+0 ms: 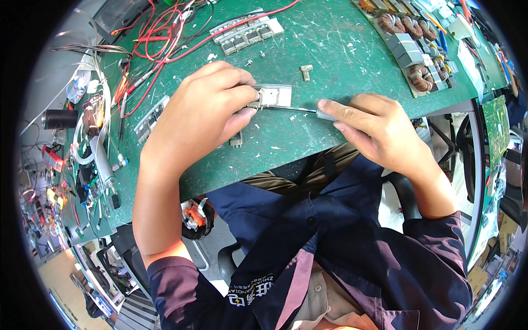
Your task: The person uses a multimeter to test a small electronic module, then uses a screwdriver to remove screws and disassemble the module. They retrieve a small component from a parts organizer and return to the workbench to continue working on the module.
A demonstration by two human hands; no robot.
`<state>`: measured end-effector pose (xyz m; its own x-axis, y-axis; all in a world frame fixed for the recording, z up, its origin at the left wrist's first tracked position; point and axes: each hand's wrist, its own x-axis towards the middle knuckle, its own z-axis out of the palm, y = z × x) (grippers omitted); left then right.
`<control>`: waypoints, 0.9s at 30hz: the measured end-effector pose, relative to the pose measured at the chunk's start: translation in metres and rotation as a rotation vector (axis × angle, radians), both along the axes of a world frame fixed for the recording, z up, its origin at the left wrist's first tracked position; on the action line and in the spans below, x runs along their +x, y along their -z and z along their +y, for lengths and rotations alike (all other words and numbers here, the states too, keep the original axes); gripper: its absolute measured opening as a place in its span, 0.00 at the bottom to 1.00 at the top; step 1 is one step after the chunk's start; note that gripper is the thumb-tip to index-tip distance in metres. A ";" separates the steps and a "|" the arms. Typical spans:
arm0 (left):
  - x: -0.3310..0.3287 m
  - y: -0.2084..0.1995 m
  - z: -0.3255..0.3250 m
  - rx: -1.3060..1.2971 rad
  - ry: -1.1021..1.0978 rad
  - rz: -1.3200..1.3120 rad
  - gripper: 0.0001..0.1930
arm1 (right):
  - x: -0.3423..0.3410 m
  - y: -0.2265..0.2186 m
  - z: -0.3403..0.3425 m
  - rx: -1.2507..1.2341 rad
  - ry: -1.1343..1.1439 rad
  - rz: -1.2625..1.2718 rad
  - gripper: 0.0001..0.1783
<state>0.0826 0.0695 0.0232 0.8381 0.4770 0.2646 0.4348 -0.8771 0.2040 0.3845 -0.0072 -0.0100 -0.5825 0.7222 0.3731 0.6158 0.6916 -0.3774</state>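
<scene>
My left hand (pixel 212 107) pinches a small flat silvery module (pixel 279 95) with pale blocks against the green bench top; its fingers cover the module's left end. In my right hand (pixel 379 126) is a slim screwdriver (pixel 300 109), its translucent handle between thumb and forefinger. The thin shaft points left and lies along the module's near edge, but the tip is hidden near my left fingers. A small metal part (pixel 236 140) lies just below my left hand. Farther off to the right rests a small pale bracket-like piece (pixel 306 72).
Two similar strips (pixel 253 37) lie at the back, another strip (pixel 151 120) left of my forearm. Red test leads (pixel 159 55) tangle at the far left. A circuit board with copper coils (pixel 422 78) sits at the back right. The bench's near edge (pixel 275 164) runs before my lap.
</scene>
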 end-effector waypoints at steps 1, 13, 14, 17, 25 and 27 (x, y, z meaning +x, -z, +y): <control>0.001 0.000 -0.001 0.002 -0.001 -0.002 0.12 | 0.000 0.000 0.000 0.002 -0.002 0.011 0.26; 0.005 -0.003 -0.002 0.008 -0.018 0.040 0.11 | -0.001 0.009 -0.002 0.149 0.025 -0.043 0.26; 0.005 -0.003 -0.002 0.014 -0.022 0.044 0.11 | -0.002 0.011 -0.003 0.156 0.028 -0.044 0.27; 0.004 -0.004 -0.004 0.038 -0.024 0.056 0.11 | -0.004 0.014 -0.005 0.212 0.044 -0.042 0.29; 0.005 -0.009 -0.007 0.066 -0.030 0.077 0.12 | -0.008 0.012 -0.008 0.228 0.078 -0.072 0.24; 0.006 -0.009 -0.007 0.064 -0.034 0.083 0.12 | -0.009 0.011 -0.008 0.232 0.078 -0.066 0.24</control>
<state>0.0881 0.0626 0.0324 0.8422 0.4897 0.2255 0.4773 -0.8718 0.1104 0.3755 -0.0156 -0.0209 -0.5565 0.6658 0.4970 0.6891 0.7041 -0.1716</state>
